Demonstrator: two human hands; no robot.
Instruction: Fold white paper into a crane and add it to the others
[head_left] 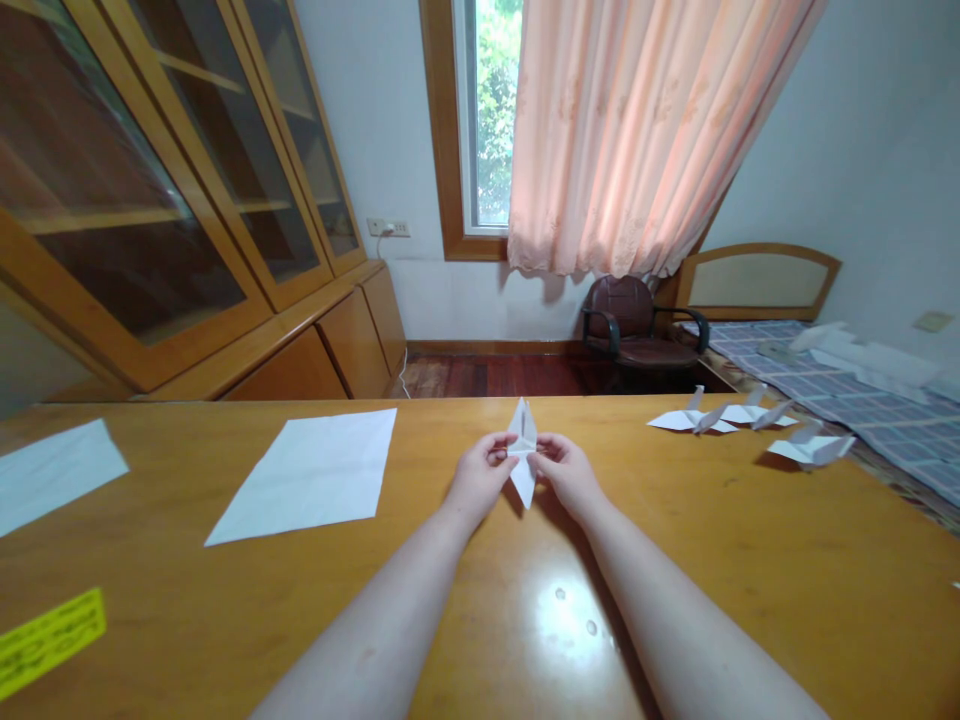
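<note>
Both my hands hold a small folded white paper piece [523,450], a narrow diamond shape pointing up and down, just above the wooden table [675,560]. My left hand [480,478] pinches its left side with closed fingers. My right hand [568,472] pinches its right side the same way. A flat white sheet [311,475] lies on the table to the left of my hands.
Several finished folded paper figures [720,415] and another [812,445] sit at the table's far right. A second white sheet [52,470] and a yellow slip [49,635] lie at the left. Beyond the table stand a dark armchair [637,325], wooden cabinets, a bed.
</note>
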